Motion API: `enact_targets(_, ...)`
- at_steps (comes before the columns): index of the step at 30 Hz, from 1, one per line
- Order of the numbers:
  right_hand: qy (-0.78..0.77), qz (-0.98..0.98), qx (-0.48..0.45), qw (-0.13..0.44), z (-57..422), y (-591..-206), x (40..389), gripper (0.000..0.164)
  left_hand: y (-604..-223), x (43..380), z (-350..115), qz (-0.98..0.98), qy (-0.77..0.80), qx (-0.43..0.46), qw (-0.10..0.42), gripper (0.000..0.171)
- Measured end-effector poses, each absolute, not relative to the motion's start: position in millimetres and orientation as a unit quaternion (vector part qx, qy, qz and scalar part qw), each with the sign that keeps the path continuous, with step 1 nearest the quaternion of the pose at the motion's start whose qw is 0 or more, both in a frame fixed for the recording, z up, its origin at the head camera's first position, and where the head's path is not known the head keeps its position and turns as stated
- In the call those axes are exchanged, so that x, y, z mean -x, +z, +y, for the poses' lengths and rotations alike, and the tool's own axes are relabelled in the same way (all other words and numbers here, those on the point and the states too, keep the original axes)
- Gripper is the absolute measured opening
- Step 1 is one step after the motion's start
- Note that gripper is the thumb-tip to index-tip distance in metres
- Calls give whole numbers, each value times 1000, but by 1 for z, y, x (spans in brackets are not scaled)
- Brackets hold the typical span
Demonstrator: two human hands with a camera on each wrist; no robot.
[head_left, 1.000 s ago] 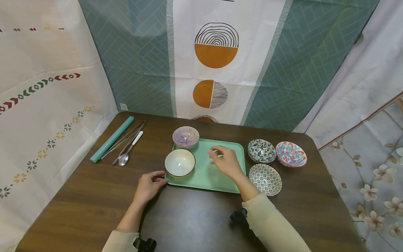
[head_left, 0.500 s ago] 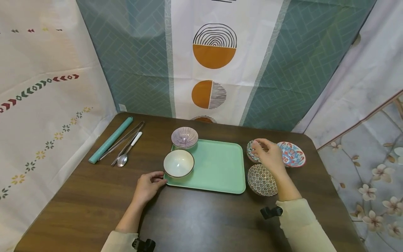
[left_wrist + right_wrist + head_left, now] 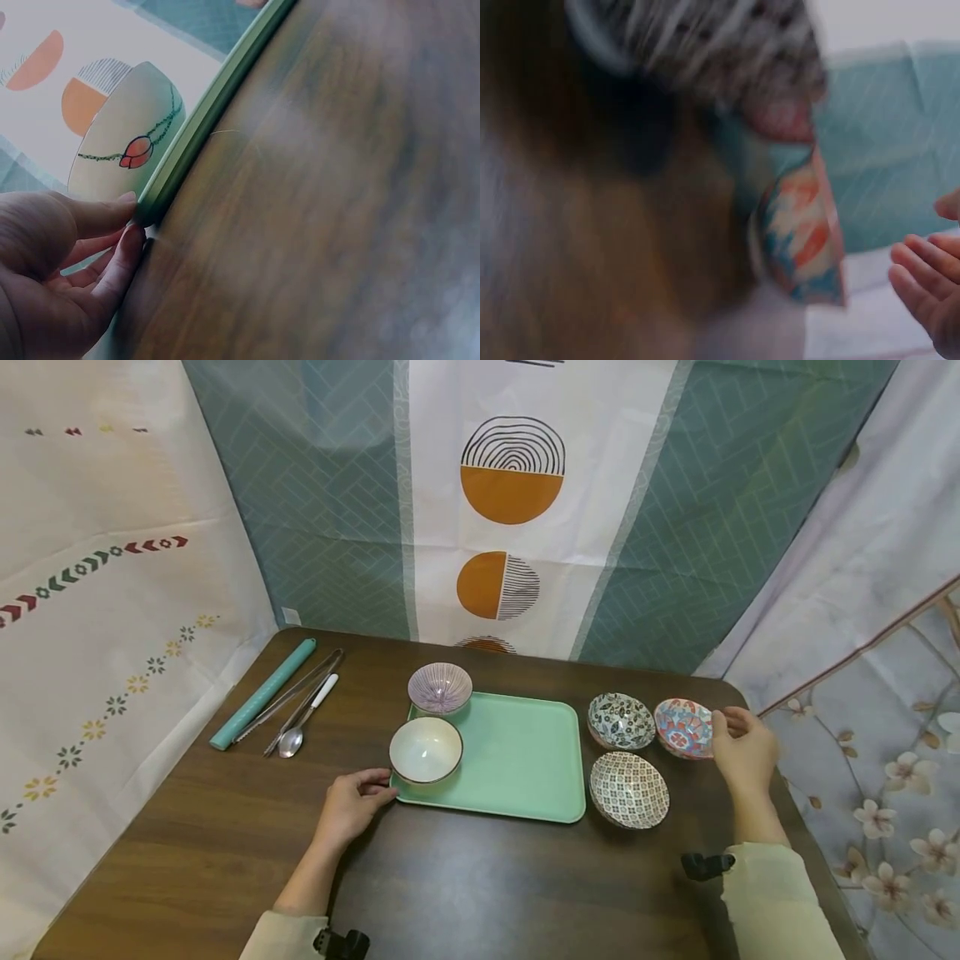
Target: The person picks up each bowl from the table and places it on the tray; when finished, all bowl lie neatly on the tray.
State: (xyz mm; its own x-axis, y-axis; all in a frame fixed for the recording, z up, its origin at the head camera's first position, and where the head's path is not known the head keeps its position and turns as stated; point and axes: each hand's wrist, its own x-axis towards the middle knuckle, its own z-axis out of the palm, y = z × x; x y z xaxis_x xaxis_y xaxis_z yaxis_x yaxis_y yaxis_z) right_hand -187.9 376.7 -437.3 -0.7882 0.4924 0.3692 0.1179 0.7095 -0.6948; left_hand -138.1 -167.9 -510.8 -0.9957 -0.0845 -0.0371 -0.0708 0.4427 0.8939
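Note:
My left hand pinches the near-left corner of a green tray between thumb and fingers, as the left wrist view shows close up. On the tray's left side stand a white bowl with a dark rim and a purple-striped bowl. In the left wrist view the white bowl has a painted red bud outside. At the right, my right hand hovers by a red-and-blue patterned bowl, covering its right edge in the head view. The right wrist view shows the fingers apart from that bowl.
A green leaf-patterned bowl and a brown-patterned bowl stand right of the tray. On the left lie a teal stick-shaped item, metal tongs and a spoon with a white-handled end. Curtains surround the wooden table.
My right hand has moved from above the tray, over the leaf-patterned bowl, rightward to the red-and-blue bowl. The left hand has stayed at the tray's corner.

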Motion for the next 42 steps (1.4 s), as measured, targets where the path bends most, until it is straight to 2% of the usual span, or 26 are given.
enact_targets(8, 329, -854, 200, 348, 402, -469, 185, 29, -511, 137, -168, -843, -536, -41, 7, 27)
enact_targets(10, 326, -854, 202, 351, 405, -475, 186, 28, -512, 138, -168, -843, -537, -40, 7, 27)
enact_targets(13, 322, -861, 212, 330, 407, -481, 187, 31, -513, 138, -169, -843, -536, -41, 6, 27)
enact_targets(20, 326, -887, 221, 240, 411, -486, 189, 43, -513, 139, -168, -844, -535, -42, 6, 27)
enact_targets(27, 324, -905, 214, 175, 417, -490, 192, 46, -512, 139, -168, -843, -537, -43, 5, 27)
enact_targets(42, 323, -903, 231, 163, 420, -488, 192, 40, -512, 141, -169, -840, -542, -38, 1, 28)
